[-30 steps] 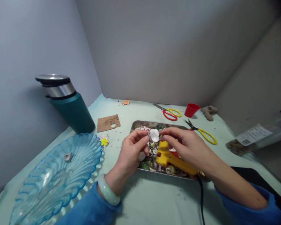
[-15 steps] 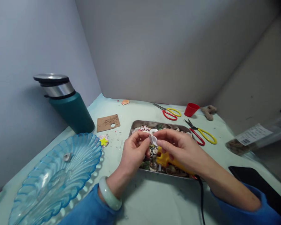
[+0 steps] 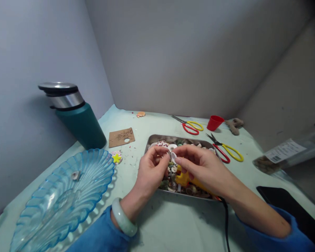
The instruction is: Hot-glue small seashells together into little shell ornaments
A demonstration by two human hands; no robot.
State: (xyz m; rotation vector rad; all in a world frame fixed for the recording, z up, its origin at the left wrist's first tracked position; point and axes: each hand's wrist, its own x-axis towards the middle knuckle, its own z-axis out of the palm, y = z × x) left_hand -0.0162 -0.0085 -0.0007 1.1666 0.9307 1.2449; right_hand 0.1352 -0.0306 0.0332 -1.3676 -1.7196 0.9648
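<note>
Over a metal tray point(image 3: 150, 140) of seashells, my two hands meet fingertip to fingertip. My right hand point(image 3: 199, 162) pinches a small white seashell point(image 3: 174, 157) between thumb and fingers. At the shell's left edge, my left hand point(image 3: 152, 166) is closed in a pinch, its thumb against the fingers; the exact contact is partly hidden. Under my right hand a yellow hot glue gun point(image 3: 183, 177) lies on the shells, mostly covered, with a black cord point(image 3: 226, 220) running toward me.
A blue scalloped dish point(image 3: 94, 196) holding a small piece stands left, before a teal bottle point(image 3: 81, 122). Beyond are a brown card point(image 3: 118, 138) and a decorated disc point(image 3: 117, 158). Two scissors point(image 3: 193, 126), a red cup point(image 3: 214, 123), a plastic bag point(image 3: 283, 154) and a black flat object point(image 3: 275, 196) lie right.
The white shell has tilted slightly between my fingertips, and my left thumb has shifted a little to the right. Everything else stays where it was.
</note>
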